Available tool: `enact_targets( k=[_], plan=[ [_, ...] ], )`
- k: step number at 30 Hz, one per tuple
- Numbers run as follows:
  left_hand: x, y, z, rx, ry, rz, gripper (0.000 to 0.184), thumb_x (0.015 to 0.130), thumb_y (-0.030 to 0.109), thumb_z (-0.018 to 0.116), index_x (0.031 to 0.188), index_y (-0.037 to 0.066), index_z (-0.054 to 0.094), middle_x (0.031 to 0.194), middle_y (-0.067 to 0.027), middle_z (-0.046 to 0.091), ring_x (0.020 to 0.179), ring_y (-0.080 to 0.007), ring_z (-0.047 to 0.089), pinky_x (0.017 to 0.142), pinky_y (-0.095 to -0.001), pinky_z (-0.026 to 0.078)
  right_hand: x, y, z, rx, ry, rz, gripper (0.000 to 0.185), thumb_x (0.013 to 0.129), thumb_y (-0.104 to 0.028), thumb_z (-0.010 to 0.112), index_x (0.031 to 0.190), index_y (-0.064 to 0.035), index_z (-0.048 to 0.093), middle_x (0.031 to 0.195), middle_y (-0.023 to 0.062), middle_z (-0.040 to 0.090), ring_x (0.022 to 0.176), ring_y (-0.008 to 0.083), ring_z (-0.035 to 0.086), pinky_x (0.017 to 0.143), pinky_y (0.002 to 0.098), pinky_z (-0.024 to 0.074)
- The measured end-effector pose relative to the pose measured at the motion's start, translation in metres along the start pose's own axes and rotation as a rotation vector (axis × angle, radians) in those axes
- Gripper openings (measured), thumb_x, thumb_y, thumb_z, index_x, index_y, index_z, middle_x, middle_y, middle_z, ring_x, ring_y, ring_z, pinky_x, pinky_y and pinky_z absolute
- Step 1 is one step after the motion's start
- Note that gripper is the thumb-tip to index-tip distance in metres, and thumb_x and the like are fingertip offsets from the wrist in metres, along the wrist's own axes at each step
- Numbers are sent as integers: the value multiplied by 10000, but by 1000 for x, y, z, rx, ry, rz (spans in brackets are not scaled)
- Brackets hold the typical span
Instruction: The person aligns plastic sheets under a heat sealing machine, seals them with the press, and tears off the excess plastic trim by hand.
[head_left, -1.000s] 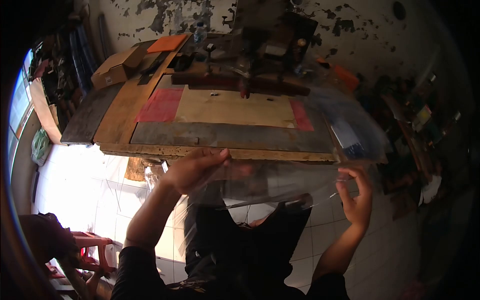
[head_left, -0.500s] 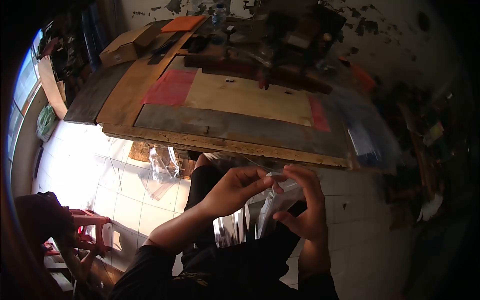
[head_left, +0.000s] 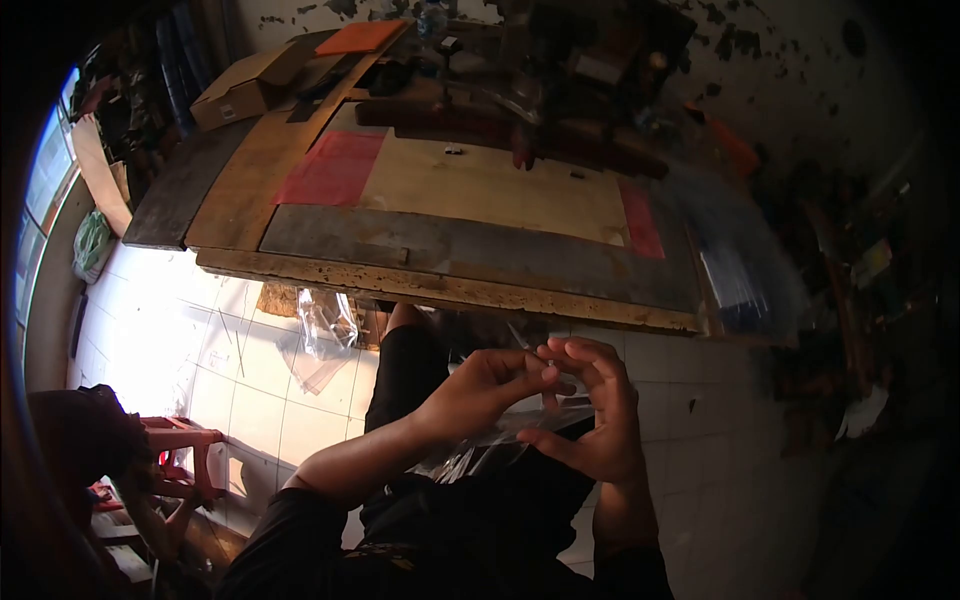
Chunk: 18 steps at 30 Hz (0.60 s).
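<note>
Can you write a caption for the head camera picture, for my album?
Left hand and right hand, close together, busy with clear plastic beside a worn table.

This looks like a workshop. Past the hands [head_left: 540, 410] is a worn wooden table [head_left: 450, 285] with a cardboard box [head_left: 238, 90] on it. Farther past, paint is peeling off the wall [head_left: 735, 40]. White tiles [head_left: 255, 420] cover the floor.

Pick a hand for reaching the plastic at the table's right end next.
Right, probably: the right hand is nearer that plastic, its thumb and fingers apart; the left hand sits farther off, fingertips pinched.
</note>
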<state>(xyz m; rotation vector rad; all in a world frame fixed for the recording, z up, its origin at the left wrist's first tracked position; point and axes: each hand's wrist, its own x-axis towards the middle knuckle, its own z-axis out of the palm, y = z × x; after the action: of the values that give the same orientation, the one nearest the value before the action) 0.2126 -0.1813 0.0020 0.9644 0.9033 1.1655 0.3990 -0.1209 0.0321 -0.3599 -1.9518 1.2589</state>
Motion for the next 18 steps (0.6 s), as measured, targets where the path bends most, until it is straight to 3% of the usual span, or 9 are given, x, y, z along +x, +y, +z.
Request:
enact_targets(
  k=[6,10,14,16,18],
  plan=[
    [-1,12,-9,-4,-32,126,258,1100,222,558,1147,-1,678,1222,-116,727,1227,-169,630,1100,-346,450,6,-6,-25,-516,-103,-57,878,739,-370,945,1431,-24,531,1441,158,541,1373,337,528,1131,464,447],
    [1,5,-20,36,-25,225,212,1086,185,579,1061,-10,659,1267,-124,723,1222,-175,635,1078,-351,468,3,4,-27,-463,-131,-12,877,733,-424,935,1420,-33,556,1443,145,561,1375,333,526,1138,455,428],
    [1,5,-21,142,10,262,204,1078,169,592,1093,-20,668,1236,-121,736,1179,-169,662,1034,-340,500,2,4,-26,-482,-124,23,904,714,-426,944,1435,-50,550,1437,136,577,1374,313,530,1121,444,432],
    [-1,15,-16,117,2,273,160,1058,91,596,1095,-53,655,1227,-193,729,1194,-247,683,1060,-388,509,0,4,-26,-471,-122,45,909,711,-430,943,1441,-56,549,1441,129,576,1375,307,531,1120,443,430],
    [-1,18,-18,154,0,243,168,1058,95,602,1095,-60,656,1218,-192,733,1163,-244,699,1050,-384,519,-2,5,-28,-518,-135,110,932,698,-437,942,1457,-73,543,1455,115,573,1383,294,526,1122,448,424]
  ],
)
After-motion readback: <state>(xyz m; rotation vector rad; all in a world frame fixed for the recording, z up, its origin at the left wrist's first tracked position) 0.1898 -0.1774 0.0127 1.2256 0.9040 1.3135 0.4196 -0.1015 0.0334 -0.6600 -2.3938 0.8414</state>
